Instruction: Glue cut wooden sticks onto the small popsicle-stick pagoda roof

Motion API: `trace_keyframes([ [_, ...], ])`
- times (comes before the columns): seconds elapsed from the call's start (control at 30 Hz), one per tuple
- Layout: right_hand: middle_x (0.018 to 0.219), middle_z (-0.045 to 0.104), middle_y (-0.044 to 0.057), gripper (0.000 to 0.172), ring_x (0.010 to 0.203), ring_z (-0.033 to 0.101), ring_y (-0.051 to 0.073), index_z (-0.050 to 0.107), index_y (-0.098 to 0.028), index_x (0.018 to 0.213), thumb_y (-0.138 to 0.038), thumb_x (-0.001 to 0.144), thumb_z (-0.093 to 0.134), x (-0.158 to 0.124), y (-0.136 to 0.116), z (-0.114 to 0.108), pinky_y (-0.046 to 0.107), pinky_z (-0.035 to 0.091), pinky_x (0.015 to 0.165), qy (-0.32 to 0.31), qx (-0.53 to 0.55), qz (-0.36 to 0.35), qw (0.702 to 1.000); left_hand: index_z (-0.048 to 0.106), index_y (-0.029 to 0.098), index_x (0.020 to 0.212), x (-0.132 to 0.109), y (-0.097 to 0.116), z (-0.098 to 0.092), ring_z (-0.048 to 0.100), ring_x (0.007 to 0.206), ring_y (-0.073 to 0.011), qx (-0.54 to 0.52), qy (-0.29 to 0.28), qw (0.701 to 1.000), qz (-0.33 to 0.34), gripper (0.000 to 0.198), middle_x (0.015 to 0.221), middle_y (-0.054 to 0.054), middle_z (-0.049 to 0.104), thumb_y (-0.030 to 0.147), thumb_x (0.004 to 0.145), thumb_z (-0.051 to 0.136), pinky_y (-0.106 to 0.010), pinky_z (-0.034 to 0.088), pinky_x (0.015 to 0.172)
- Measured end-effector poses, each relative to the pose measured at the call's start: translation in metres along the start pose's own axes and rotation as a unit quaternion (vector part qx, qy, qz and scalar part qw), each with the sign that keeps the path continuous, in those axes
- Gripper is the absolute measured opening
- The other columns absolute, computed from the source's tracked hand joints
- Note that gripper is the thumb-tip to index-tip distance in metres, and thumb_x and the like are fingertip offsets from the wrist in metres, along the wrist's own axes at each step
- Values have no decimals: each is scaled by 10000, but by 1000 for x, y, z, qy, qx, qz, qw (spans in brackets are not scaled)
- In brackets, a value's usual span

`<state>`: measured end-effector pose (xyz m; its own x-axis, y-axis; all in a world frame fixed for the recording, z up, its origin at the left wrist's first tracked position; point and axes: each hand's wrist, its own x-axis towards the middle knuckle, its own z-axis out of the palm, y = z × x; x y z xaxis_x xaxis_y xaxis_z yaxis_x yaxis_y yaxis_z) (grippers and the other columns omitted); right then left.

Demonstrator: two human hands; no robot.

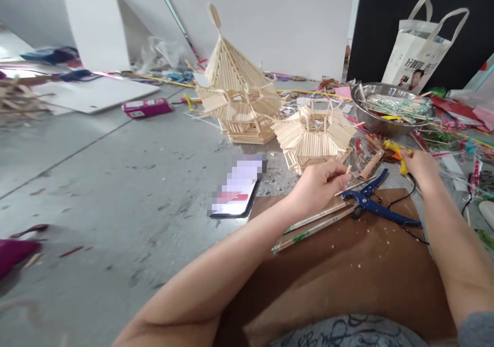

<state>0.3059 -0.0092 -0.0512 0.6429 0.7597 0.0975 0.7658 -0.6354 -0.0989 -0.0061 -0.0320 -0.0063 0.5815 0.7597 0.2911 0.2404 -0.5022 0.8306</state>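
My left hand [322, 183] pinches a short piece of wooden stick [349, 170] between thumb and fingertips. My right hand [423, 171] is wrapped round a yellow glue gun [393, 147] with a black cord trailing below it. Just behind my left hand stands a low pavilion model [312, 138] built of wooden sticks. A taller pagoda model [239, 94] with a pointed roof rises to its left. Blue-handled cutters [370, 203] lie between my forearms on a brown cardboard sheet [347, 264], beside several wrapped chopsticks [304, 233].
A phone [239, 187] with a lit screen lies left of the cardboard. At the back right, a metal bowl [376, 125] holds wrapped sticks, near a white paper bag [419, 53]. Scraps and wrappers litter the floor there. A purple box [147, 108] lies further left.
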Motion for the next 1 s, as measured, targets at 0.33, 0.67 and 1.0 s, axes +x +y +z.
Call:
trace_keyframes([
  [0.33, 635, 605, 73, 122, 630, 594, 199, 580, -189, 656, -305, 648, 615, 7, 9, 18, 306, 407, 535, -37, 415, 89, 905, 610, 176, 686, 3, -40, 12, 533, 500, -67, -152, -27, 977, -146, 159, 615, -1, 607, 311, 761, 573, -205, 435, 500],
  [0.67, 550, 595, 2, 152, 477, 554, 121, 586, -175, 754, -229, 634, 662, -64, -17, -66, 265, 458, 475, -181, 610, -155, 756, 610, 156, 624, 1, -40, 13, 455, 475, -55, -132, 48, 982, -127, 169, 519, 35, 519, 296, 718, 615, -198, 366, 464],
  [1.0, 705, 631, 10, 255, 432, 439, 71, 637, -206, 754, -433, 653, 693, -105, -38, -76, 242, 396, 387, -229, 510, -272, 783, 692, 163, 710, 4, -40, 5, 514, 602, -80, -52, 97, 993, -42, 146, 643, -1, 603, 275, 748, 606, -213, 406, 561],
])
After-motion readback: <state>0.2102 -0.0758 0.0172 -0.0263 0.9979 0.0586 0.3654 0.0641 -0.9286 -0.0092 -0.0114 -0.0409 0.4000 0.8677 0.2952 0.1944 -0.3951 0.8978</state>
